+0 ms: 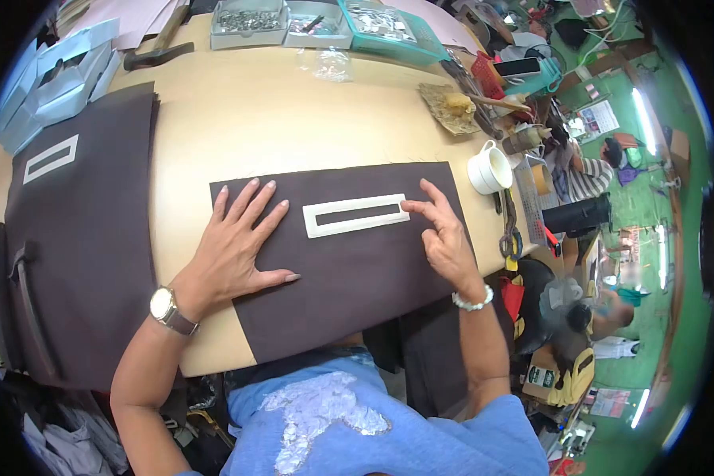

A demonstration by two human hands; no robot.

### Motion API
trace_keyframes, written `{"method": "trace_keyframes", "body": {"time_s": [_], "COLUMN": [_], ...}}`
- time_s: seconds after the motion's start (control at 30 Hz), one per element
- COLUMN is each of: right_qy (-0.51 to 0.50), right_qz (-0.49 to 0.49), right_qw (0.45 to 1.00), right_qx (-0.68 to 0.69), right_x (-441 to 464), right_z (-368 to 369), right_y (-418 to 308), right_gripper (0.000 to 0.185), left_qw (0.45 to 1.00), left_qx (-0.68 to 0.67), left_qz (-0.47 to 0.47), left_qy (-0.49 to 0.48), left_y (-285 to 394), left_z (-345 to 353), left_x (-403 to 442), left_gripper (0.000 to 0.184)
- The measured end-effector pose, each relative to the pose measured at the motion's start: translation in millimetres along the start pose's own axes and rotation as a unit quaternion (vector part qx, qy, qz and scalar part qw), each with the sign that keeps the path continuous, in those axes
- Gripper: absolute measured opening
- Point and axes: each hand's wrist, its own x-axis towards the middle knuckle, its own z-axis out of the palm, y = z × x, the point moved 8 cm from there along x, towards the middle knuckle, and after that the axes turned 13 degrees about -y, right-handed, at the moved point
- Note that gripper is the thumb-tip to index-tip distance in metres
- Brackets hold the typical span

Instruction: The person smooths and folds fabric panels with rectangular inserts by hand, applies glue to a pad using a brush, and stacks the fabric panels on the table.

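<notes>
A dark brown fabric panel (349, 293) lies flat on the table in front of me. On it sits a white rectangular frame (313, 230) with a long narrow slot through which the dark fabric shows. Fingers spread, my left hand (242, 242) presses flat on the panel's left part. My right hand (443, 234) is over the panel's right side, its index fingertip at the right end of the white frame and the other fingers partly curled. It grips nothing that I can see.
Left of me lies a stack of dark panels (95, 222) with another white frame (51, 159) and a hammer (32, 309) on it. Trays of metal parts (250, 20), a second hammer (159, 55), a white mug (490, 168) and scissors (508, 230) stand around. People work at right.
</notes>
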Motion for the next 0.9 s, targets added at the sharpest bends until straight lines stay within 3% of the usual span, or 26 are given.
{"method": "trace_keyframes", "body": {"time_s": [0.1,0.2,0.43,0.67,0.9], "right_qy": [0.036,0.007,0.008,0.000,-0.048], "right_qz": [0.019,0.068,0.101,0.097,0.123], "right_qw": [0.999,0.984,0.878,0.823,0.787], "right_qx": [-0.027,-0.163,-0.469,-0.559,-0.602], "right_x": [-3,-5,-3,-6,10], "right_z": [13,28,35,45,39], "right_y": [17,24,11,-15,11], "right_gripper": [0.056,0.059,0.053,0.044,0.059], "left_qw": [1.000,1.000,1.000,1.000,1.000], "left_qx": [-0.004,-0.004,-0.001,0.002,-0.009], "left_qz": [0.000,0.004,0.002,0.002,0.010], "left_qy": [0.002,0.006,0.005,0.005,0.017], "left_y": [0,0,-3,-3,-3], "left_z": [1,0,2,4,3], "left_x": [-1,-1,-1,-1,-2], "left_gripper": [0.090,0.090,0.090,0.089,0.089]}}
